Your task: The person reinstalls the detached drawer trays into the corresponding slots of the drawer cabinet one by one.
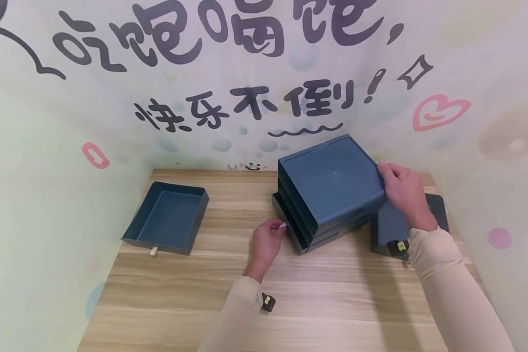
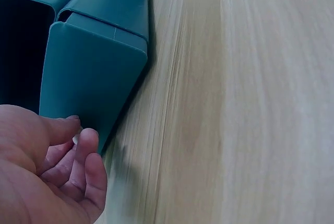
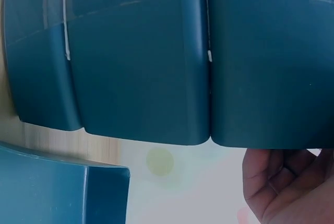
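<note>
Fig.: L grip (image 1: 265, 248) pinching white tab (image 1: 283, 225) of bottom drawer (image 2: 88, 72), which is jutting from blue 3-tier cabinet (image 1: 332, 178) on wood-grain worktop (image 1: 246, 313) | R grip (image 1: 404, 189) clasping cab.'s right edge | L loose drawer (image 1: 169, 217) lying open-side-up, well apart | R loose drawer (image 1: 389, 227) lying nr cab., partly occluded

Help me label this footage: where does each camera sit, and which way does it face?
Head: worn on the head, looking forward and down at the drawer unit; left hand, right hand and sleeves show.
Left wrist: on that wrist, facing the bottom drawer; left hand shows.
Right wrist: on that wrist, facing the drawer unit's side; right hand shows.
Head and left wrist share the left hand pinching a white tab.
</note>
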`<state>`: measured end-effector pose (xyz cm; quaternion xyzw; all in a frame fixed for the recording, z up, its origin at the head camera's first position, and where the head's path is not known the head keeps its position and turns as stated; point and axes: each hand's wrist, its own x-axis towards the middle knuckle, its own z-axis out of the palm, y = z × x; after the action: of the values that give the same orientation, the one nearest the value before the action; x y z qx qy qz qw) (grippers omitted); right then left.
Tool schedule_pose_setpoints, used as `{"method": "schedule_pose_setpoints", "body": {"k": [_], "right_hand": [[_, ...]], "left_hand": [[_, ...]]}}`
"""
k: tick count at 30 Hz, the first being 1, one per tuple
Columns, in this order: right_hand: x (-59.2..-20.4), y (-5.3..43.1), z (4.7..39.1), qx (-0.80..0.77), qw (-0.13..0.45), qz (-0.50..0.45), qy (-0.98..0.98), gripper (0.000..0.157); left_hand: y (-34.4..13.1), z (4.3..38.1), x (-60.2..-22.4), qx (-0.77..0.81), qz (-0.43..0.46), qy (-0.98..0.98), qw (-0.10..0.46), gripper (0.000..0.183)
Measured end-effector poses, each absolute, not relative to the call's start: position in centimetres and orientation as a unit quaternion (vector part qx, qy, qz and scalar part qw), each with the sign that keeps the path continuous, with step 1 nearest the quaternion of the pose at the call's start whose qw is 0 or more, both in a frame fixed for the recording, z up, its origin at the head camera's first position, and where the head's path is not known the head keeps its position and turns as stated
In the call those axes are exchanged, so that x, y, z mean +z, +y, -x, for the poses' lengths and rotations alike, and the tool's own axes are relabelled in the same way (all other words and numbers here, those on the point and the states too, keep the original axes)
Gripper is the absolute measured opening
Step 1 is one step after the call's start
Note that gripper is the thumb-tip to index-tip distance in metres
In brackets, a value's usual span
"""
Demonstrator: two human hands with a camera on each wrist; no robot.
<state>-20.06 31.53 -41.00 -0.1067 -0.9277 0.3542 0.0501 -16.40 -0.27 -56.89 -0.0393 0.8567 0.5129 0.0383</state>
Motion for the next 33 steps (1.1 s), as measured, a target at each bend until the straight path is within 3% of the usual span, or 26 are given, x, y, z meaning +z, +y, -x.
{"method": "schedule_pose_setpoints", "body": {"k": [23,33], "right_hand": [[-41.1,31.3,20.0,0.358,0.046,0.111,-0.926,0.07],[-41.2,31.4,20.0,0.356,0.055,0.111,-0.926,0.068]], "left_hand": [[0.9,16.8,-57.4,0.513,0.024,0.858,0.011,0.017],[1.4,16.8,-57.1,0.52,0.021,0.854,0.024,0.02]]}}
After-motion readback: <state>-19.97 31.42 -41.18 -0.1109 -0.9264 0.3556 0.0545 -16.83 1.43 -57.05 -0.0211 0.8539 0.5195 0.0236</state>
